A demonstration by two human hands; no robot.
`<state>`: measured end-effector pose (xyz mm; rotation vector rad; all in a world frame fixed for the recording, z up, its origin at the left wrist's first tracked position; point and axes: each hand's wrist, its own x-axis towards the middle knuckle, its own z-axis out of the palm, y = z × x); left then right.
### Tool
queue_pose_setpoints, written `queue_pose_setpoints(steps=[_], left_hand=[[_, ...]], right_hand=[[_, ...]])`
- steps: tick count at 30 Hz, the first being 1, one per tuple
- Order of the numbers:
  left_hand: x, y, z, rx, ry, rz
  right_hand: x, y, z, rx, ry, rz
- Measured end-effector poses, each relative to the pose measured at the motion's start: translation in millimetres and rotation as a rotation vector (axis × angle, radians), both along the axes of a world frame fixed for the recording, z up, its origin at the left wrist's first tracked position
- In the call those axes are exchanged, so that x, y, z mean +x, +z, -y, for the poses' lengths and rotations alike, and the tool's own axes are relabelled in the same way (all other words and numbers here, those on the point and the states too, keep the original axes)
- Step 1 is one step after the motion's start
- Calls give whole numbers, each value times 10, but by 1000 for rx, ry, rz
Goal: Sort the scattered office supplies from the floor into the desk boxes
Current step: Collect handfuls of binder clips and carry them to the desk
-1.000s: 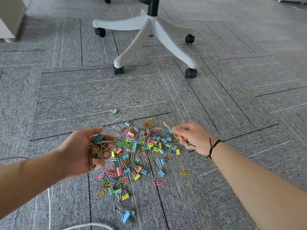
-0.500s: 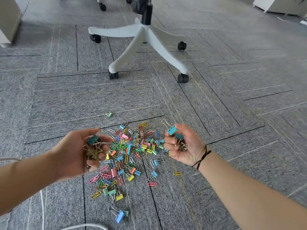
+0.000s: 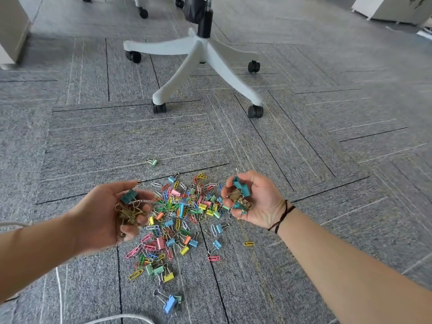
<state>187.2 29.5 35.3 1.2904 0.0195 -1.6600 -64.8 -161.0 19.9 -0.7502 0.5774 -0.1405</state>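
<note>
A scattered pile of coloured paper clips and binder clips (image 3: 184, 213) lies on the grey carpet between my hands. My left hand (image 3: 109, 216) is turned palm up at the pile's left edge, its fingers curled round a bunch of teal and bronze binder clips (image 3: 129, 206). At the pile's right edge my right hand (image 3: 257, 202), also palm up, cups several teal and bronze binder clips (image 3: 239, 194). A lone green binder clip (image 3: 153, 162) lies apart beyond the pile, and a blue binder clip (image 3: 170, 302) lies nearest to me.
A white five-star office chair base (image 3: 198, 57) on black castors stands on the carpet beyond the pile. A white cable (image 3: 58, 284) runs along the floor at lower left. Pale furniture (image 3: 11, 31) is at far left, and white furniture (image 3: 392, 8) at top right.
My right hand has lifted off the pile and turned palm up with teal clips in it. My left hand has stayed in place with its bunch. The view has tilted up slightly.
</note>
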Motion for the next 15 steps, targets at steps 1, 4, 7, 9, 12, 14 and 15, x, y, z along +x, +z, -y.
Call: queue_pose_setpoints(steps=[1,4,7,9,12,14,15], left_hand=[[-1,2,0,0,-1,-1],[-3,18,-9,-5,0,-4],[1,32,-18,-5,5,0],[3,39,-25,-3,5,4],[-6,46,-29,-6,-10,17],[-16,47,-32,-6,-20,23],[-21,46,-31,-6,-23,26]], right_hand=[[5,-4,6,-5,-14,-3],[1,-1,-11,-14,-98,-92],[-58,-31,-21,-2,-219,-179],[-123,-93,-16,42,-308,-201],[-219,-181,-15,147,-398,-192],[-259,-222,-25,224,-440,-204],[-272,-230,-32,251,-453,-218]])
